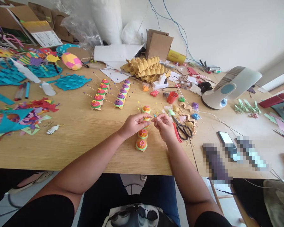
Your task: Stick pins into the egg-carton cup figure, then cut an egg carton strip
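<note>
A strip of orange egg-carton cups (142,133), trimmed in green with pink rings and yellow details, stands lengthwise before me. Thin stalks with yellow tips stick out from its far cups. My left hand (134,125) has its thumb and fingers closed around a middle cup, partly covering it. Just right of the strip, my right hand (164,125) is pinched beside a yellow-tipped stalk; what lies between its fingertips is too small to make out. A red strip (100,94) and a purple strip (122,94) of similar cups, with dark-tipped stalks, stand farther left.
Black-handled scissors (185,131) lie right of my right hand, near colored clay bags and a red cup (172,97). Egg cartons (144,68) are stacked behind. A white fan (227,88) and phone (227,145) are at right; paper scraps (41,108) lie left.
</note>
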{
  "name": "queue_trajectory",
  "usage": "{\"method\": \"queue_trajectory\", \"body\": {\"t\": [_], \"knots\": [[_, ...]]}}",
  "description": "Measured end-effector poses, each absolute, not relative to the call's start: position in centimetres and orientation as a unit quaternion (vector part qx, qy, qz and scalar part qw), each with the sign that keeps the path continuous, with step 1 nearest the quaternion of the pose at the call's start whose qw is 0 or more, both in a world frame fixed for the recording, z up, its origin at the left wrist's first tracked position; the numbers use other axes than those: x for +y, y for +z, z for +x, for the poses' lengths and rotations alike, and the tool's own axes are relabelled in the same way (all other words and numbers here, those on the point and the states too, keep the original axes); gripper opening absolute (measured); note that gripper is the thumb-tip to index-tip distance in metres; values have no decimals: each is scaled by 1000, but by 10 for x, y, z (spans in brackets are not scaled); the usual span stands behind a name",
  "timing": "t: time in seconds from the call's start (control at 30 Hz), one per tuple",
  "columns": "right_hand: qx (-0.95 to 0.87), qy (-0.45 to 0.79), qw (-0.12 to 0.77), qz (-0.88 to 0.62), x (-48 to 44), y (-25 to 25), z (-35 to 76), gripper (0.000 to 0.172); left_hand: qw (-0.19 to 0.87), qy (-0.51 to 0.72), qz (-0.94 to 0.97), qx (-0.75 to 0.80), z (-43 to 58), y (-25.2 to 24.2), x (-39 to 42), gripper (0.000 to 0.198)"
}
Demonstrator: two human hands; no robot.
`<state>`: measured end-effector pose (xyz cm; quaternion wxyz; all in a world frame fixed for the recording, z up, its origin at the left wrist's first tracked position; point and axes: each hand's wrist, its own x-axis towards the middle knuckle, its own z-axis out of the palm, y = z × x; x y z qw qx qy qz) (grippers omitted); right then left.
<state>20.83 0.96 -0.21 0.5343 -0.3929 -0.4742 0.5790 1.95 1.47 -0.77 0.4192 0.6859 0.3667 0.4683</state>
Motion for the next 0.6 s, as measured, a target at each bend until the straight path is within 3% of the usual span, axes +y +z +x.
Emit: {"method": "queue_trajectory", "body": {"t": [0.6], "knots": [[-469,662,459,-361,0,1,198,42,248,510,753,334,18,-1,9,16]]}}
